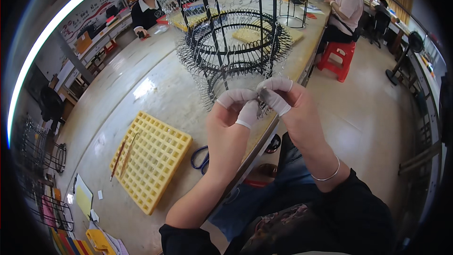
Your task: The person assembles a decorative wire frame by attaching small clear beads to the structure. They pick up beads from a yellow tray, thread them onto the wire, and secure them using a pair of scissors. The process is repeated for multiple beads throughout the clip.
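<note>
A black wire frame (236,42) with rings of small loops stands on the long table (141,89), with strands of clear beads (207,92) hanging from it. My left hand (231,118) and my right hand (288,104) meet at the frame's lower near edge. Both wear white finger cots on the fingertips. The fingers of both hands pinch a bead strand (261,101) hanging from the frame. A thin bracelet (328,175) circles my right wrist.
A yellow grid tray (153,160) lies on the table at my left, two thin sticks (122,156) on it, blue scissors (200,158) beside it. Wire frames (47,156) sit at far left. Two people sit at the table's far end, one on a red stool (337,59).
</note>
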A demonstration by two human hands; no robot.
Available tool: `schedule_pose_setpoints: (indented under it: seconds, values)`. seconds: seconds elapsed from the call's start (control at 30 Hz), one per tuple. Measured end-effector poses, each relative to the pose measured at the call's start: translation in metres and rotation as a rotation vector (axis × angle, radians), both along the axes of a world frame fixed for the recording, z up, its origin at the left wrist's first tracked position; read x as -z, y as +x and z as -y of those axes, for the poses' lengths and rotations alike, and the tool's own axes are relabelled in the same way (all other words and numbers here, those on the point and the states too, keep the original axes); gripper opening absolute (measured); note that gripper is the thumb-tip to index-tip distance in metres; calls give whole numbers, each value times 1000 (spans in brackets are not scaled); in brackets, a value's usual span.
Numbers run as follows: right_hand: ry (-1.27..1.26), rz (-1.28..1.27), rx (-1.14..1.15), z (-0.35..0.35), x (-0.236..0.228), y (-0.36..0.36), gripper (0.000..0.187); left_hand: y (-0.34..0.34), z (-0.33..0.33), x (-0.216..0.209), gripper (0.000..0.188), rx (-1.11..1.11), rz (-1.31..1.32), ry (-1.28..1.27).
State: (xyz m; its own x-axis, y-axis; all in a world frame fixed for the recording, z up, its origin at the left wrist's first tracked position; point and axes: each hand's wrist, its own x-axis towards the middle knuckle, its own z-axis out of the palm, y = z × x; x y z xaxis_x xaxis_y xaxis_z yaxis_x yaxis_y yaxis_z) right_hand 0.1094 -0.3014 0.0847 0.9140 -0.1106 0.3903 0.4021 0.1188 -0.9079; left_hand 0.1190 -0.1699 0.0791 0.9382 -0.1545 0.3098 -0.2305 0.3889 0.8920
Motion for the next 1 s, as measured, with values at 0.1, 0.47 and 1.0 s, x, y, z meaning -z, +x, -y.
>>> schedule_pose_setpoints:
  seconds: [0.1, 0.47, 1.0]
  values:
    - [-14, 12, 14, 0, 1, 0, 10, -1, -1, 0, 16, -32, 33, 31]
    - [-269, 248, 227, -7, 7, 1, 8, 6, -4, 11, 13, -180, 265, 214]
    - [-511, 269, 385, 0, -4, -3, 6, -3, -4, -4, 27, -468, 605, 676]
